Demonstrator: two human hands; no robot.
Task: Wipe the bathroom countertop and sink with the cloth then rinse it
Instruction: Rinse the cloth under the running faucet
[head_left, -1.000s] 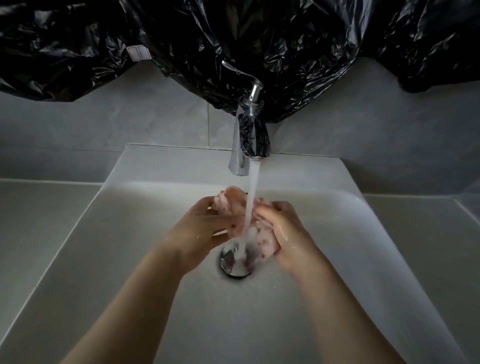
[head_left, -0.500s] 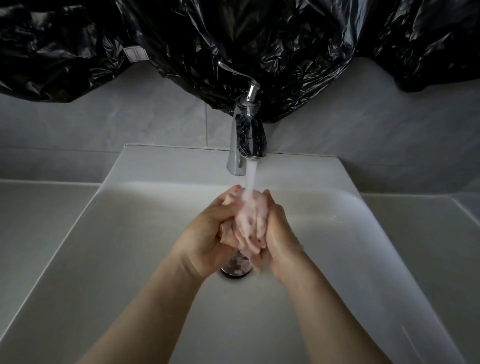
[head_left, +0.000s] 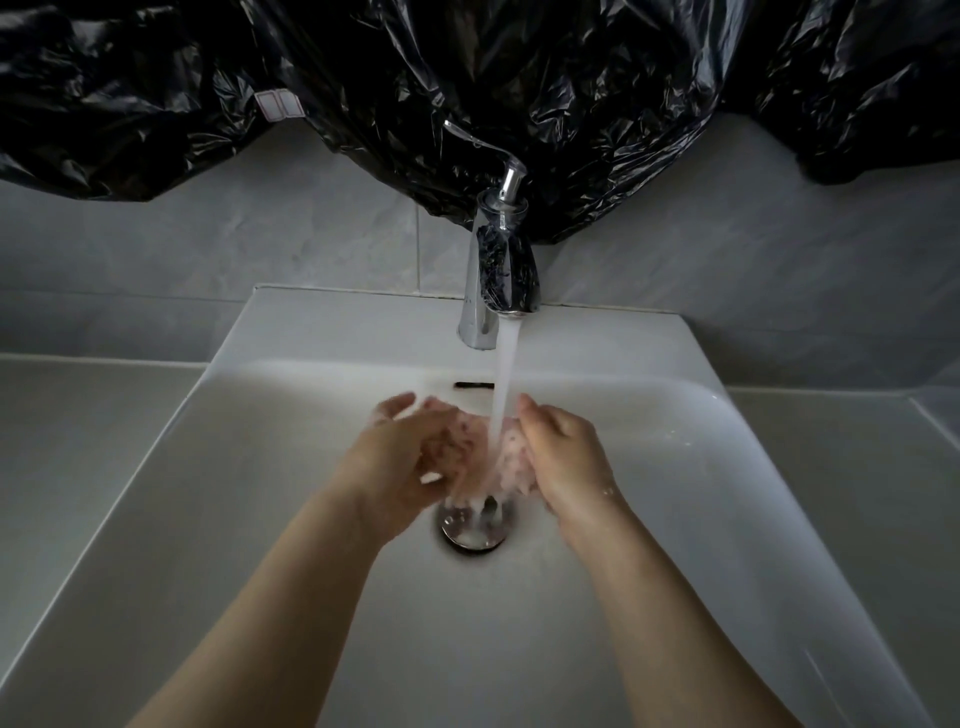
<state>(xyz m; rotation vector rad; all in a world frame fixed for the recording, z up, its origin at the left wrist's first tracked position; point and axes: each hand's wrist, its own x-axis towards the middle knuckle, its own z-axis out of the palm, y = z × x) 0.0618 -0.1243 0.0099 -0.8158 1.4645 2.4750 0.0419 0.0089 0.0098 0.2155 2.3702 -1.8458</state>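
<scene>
Reaches into the sink (head_left: 727, 467) with both forearms, converging in front of the faucet (head_left: 501, 270). Holds the pink cloth (head_left: 483, 462) bunched between the palms, directly below the faucet spout, in the water stream (head_left: 508, 374). Presses the left hand (head_left: 395, 457) against the cloth's left side, fingers extended and slightly spread, palm turned inward; motion-blurred, exact contact unclear. Curls the right hand (head_left: 563, 457) around the cloth's right side, fingers bent inward, back of hand up. Positions both hands just above the drain (head_left: 474, 530), on the near side of the faucet. Shows countertop (head_left: 78, 426) left and right of the faucet.
</scene>
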